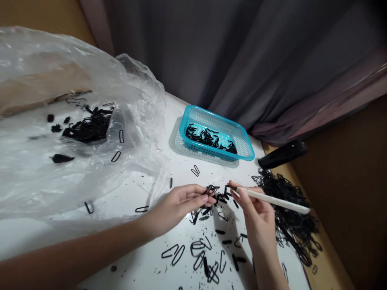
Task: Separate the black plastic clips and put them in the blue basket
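My left hand (184,201) is closed, with a small black looped piece (211,189) pinched between thumb and fingers. A slim tool with a long white handle (272,199) and a dark tip lies across my right hand (256,209), whose fingers are wrapped round it. Its tip points toward the left hand, a short way apart from the black piece. Below both hands, loose black loops (198,247), short black strips (220,232) and fine crumbs are scattered over the white tabletop (142,251).
A blue perforated basket (248,150) holding black strips stands at the back, on a pale lid-like tray (175,141). To the right, a tangled heap of black loops (290,221) lies beside a black cylindrical object (282,155). A clear plastic bag (145,121) spreads over the left side.
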The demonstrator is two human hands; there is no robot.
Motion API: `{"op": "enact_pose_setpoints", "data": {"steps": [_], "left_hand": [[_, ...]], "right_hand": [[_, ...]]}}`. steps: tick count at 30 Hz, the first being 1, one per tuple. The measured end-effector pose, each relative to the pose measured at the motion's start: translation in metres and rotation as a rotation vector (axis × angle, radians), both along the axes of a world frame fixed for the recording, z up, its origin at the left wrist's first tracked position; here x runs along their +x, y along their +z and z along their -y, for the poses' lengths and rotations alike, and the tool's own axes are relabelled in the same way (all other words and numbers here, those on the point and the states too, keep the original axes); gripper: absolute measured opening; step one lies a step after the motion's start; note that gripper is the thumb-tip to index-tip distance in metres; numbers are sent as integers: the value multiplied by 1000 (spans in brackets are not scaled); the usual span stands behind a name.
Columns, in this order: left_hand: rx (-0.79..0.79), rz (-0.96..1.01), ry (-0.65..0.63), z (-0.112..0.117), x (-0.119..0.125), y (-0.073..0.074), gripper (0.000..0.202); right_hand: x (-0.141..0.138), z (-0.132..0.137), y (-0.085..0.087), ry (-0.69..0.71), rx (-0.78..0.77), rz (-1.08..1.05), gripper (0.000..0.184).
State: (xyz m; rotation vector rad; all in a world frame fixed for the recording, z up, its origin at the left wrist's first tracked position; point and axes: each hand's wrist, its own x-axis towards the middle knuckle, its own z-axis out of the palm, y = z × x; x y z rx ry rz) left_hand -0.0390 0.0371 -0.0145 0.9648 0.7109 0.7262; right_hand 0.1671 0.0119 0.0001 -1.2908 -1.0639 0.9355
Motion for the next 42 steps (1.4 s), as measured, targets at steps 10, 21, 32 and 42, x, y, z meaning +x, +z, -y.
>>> {"op": "enact_pose_setpoints", "data": {"steps": [10,21,32,42], "left_hand": [[-169,57,53,-2,1,-3,37],[-85,-24,15,-2,0,0,33],[238,-366,29,4,-1,-6,23],[185,-266,48,2,-1,-5,24]], "right_hand": [[-15,7,2,272,-61,147,8],[-18,6,-1,330,-257,-6,17],[-16,9,-7,165,-225,-9,21],[-29,17,3,128,106,233,7]]}}
